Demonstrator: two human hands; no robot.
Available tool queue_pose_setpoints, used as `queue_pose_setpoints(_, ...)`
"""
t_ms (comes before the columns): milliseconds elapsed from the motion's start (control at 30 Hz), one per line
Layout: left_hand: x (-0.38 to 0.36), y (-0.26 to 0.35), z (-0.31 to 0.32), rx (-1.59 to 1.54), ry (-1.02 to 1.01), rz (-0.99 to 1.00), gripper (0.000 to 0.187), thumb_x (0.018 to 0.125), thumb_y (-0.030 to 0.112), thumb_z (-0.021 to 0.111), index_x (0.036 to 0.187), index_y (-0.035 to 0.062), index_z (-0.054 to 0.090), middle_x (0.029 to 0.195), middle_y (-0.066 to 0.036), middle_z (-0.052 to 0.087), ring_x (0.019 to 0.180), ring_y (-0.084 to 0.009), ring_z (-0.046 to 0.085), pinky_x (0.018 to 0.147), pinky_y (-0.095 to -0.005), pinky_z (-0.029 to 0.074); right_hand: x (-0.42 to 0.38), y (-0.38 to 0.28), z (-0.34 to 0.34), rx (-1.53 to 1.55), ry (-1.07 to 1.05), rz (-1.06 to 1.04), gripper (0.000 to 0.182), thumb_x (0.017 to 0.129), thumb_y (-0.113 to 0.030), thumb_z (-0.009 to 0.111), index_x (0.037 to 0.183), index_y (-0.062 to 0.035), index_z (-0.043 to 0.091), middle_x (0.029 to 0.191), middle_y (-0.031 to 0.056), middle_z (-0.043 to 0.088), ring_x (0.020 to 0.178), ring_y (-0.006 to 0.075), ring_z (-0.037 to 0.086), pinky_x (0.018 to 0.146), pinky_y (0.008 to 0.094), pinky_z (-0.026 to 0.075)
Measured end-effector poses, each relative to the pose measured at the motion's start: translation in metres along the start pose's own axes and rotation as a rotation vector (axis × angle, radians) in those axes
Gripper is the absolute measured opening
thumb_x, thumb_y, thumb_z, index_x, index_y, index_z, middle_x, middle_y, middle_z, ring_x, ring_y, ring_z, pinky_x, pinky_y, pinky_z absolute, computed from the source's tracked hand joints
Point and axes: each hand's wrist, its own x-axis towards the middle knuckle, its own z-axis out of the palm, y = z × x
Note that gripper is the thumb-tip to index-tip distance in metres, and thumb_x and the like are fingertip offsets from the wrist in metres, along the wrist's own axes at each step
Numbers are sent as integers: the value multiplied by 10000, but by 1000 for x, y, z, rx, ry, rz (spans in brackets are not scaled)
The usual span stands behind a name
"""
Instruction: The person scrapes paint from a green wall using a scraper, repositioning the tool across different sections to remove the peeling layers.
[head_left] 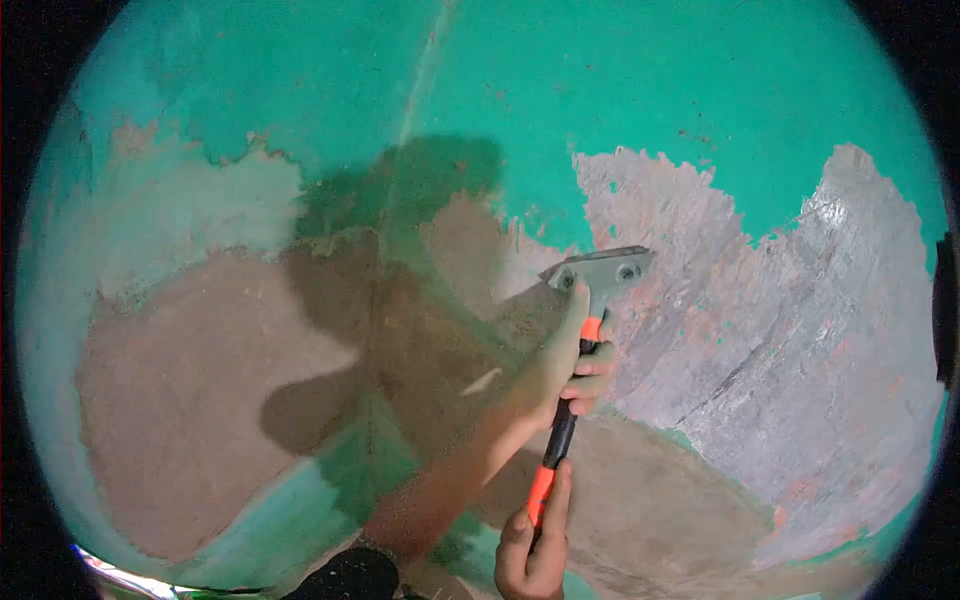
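Lowest in the head view, and closest to the camera, the right hand [530,555] is curled around the orange end of a scraper handle, thumb lying up along it; the frame's bottom edge cuts off the wrist. Higher up, the left hand [572,370] wraps the black middle of the handle, fingers folded tight, index finger stretched toward the blade. Its forearm runs down to a dark sleeve at the bottom edge. The scraper [585,330] stands nearly upright, slightly tilted, its grey metal blade [600,268] pressed flat against a green painted wall [700,80]. Large patches of bare plaster [800,340] show pinkish grey on the right and brown on the left. A dark shadow [400,250] of the arm and head falls across the wall left of the hands. The fisheye edges are black and hide the surroundings.
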Motion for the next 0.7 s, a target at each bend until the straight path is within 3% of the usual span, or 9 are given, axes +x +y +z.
queue_pose_setpoints(33,0,-3,-1,-15,-2,13,502,902,667,322,820,184,430,512,97,262,333,-38,192,316,-222,182,2,-4,4,83,-8,52,542,991,-176,349,1450,50,167,1073,141,545,660,165,521,581,275,428)
queue_pose_setpoints(133,5,11,-5,41,-9,4,506,897,673,325,818,186,436,510,96,265,334,-39,192,312,-224,195,-4,-3,9,163,-181,304,560,985,-215,346,1450,50,181,1037,106,535,621,145,498,535,279,418)
queue_pose_setpoints(167,2,9,-4,27,14,-39,509,895,675,326,819,184,437,510,95,267,332,-38,194,307,-223,199,0,-10,0,212,-213,462,614,930,-85,421,1450,37,119,813,179,549,592,257,576,567,329,469)
queue_pose_setpoints(267,-2,1,-3,0,45,-92,516,891,681,324,818,182,437,509,94,271,328,-37,201,295,-219,211,2,-13,1,214,-135,332,621,935,-98,413,1455,27,97,808,171,549,597,275,583,564,335,466)
queue_pose_setpoints(367,10,17,-5,3,-10,-31,526,882,693,322,810,184,434,506,93,273,324,-39,216,289,-220,214,18,-18,-6,261,-277,515,627,934,-104,403,1455,29,82,855,175,555,604,269,588,569,332,464)
queue_pose_setpoints(433,6,5,-8,-21,43,-73,526,884,691,321,809,183,435,507,93,274,328,-36,219,293,-217,218,-3,-5,1,258,-234,490,628,930,-99,399,1455,27,78,831,175,559,600,269,593,565,330,461)
queue_pose_setpoints(500,-4,0,-4,21,56,-96,532,885,693,313,806,182,435,512,94,281,337,-33,223,309,-209,227,-19,4,8,293,-165,411,600,972,-142,372,1457,39,71,738,10,445,607,77,405,568,200,365)
queue_pose_setpoints(633,7,16,-4,62,60,-1,548,866,720,311,803,191,438,511,95,284,339,-49,221,321,-233,217,2,-5,7,418,-178,518,595,978,-148,365,1457,35,65,728,-2,434,601,57,399,558,191,359)
queue_pose_setpoints(700,3,-3,-16,60,59,-48,544,866,718,321,810,190,444,513,95,287,339,-47,221,322,-236,215,-18,4,13,431,-163,516,591,983,-150,362,1460,26,62,722,-9,428,598,50,397,553,189,355)
